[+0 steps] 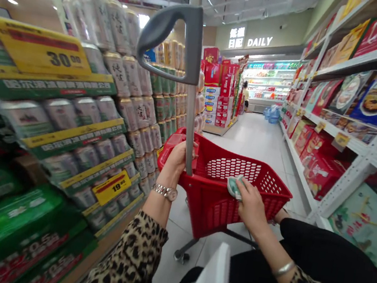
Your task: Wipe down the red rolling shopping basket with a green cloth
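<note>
A red plastic shopping basket on wheels (260,180) stands on the aisle floor in front of me. Its grey pull handle (180,31) rises on a metal pole (190,127). My left hand (176,157), with a watch on the wrist, is closed around the pole where it meets the basket's near rim. My right hand (251,207) rests on the basket's near edge, its fingers closed on a small pale green object (234,185) that I cannot name. The part of the basket's inside that shows is bare.
Shrink-wrapped packs of cans (125,89) with yellow price tags (39,48) fill the display at left. White shelves (358,143) with boxed goods line the right. Red boxes (220,94) are stacked at the aisle's far end. A white sheet (212,282) lies on my lap.
</note>
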### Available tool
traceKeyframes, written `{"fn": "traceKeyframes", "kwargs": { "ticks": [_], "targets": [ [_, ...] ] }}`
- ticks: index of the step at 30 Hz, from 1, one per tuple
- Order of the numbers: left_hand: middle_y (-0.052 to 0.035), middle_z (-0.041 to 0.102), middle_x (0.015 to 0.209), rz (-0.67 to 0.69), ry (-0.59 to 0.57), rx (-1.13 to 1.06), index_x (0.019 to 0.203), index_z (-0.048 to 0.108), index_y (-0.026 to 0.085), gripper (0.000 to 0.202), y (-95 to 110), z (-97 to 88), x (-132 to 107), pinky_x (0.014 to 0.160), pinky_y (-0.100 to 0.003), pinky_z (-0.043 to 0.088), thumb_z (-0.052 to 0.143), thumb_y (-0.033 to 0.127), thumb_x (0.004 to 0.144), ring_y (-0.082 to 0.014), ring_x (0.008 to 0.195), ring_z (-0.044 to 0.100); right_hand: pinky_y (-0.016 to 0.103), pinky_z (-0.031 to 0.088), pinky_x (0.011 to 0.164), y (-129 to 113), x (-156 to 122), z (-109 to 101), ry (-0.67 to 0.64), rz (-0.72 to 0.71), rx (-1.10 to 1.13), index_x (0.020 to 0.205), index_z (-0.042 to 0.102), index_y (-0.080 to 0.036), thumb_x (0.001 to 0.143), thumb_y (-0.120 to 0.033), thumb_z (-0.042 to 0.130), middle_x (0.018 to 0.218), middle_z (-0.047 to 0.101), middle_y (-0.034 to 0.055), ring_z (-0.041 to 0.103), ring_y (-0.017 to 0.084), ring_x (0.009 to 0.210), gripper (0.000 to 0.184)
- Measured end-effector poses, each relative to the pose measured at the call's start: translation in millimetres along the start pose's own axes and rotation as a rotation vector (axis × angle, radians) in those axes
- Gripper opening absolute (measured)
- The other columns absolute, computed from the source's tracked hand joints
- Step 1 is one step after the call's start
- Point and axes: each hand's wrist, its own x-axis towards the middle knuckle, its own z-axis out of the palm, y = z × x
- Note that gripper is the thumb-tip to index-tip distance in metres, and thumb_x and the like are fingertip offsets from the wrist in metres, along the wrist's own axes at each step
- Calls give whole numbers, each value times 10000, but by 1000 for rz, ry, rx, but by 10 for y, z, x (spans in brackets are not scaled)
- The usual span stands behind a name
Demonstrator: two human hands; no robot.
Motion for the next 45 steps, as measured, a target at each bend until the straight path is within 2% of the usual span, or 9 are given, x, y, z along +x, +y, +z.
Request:
{"fn": "traceKeyframes", "kwargs": {
  "ticks": [3,7,11,16,22,30,39,45],
  "targets": [
    [77,470,463,-72,-2,-71,623,546,174,263,17,-18,32,585,-249,532,630,245,862,-61,367,425,495,431,1130,-246,102,15,-13,-77,87,1390,592,-197,789,-15,428,1431,574,128,551,273,1279,649],
    [56,536,526,-188,5,-287,673,555,166,296,30,-38,39,594,-244,539,554,289,942,-67,397,473,476,458,1120,-578,312,17,-23,-175,229,1416,570,-193,833,-40,432,1440,560,131,541,267,1294,619],
    [34,581,560,-227,5,-346,723,593,156,374,38,-30,28,614,-247,539,452,354,1007,-65,395,456,461,439,1143,-905,543,6,-40,-262,334,1422,563,-191,877,-81,447,1444,556,123,520,251,1328,568],
    [12,609,583,-233,-22,-372,763,620,154,411,32,-50,41,684,-283,559,390,368,1028,-97,475,551,462,419,1151,-1038,602,3,-32,-300,320,1444,538,-158,893,-81,439,1448,552,135,511,250,1335,565],
    [7,618,586,-183,-26,-393,774,614,160,365,-19,-68,79,645,-278,564,418,355,1013,-104,484,575,524,349,1168,-905,417,-17,14,-305,170,1486,497,-191,916,-85,429,1501,520,147,487,277,1356,584],
    [3,612,581,-223,-21,-400,770,614,150,434,12,-2,34,655,-275,568,357,379,1035,-92,456,551,509,375,1143,-620,253,-33,57,-273,56,1492,481,-205,849,-23,432,1488,538,139,519,272,1331,669],
    [-17,643,609,-249,-33,-418,783,633,154,412,3,-24,40,675,-295,577,384,375,1026,-120,518,613,502,407,1119,-42,53,-59,28,-194,-89,1487,486,-215,792,-20,446,1446,577,139,558,282,1291,722],
    [-9,648,600,-223,-34,-426,769,628,157,398,-1,-12,23,658,-293,577,393,346,1028,-109,476,584,501,442,1077,510,-84,-134,-2,-130,-201,1477,500,-226,785,-40,464,1419,599,141,583,292,1252,718]
  ]
}}
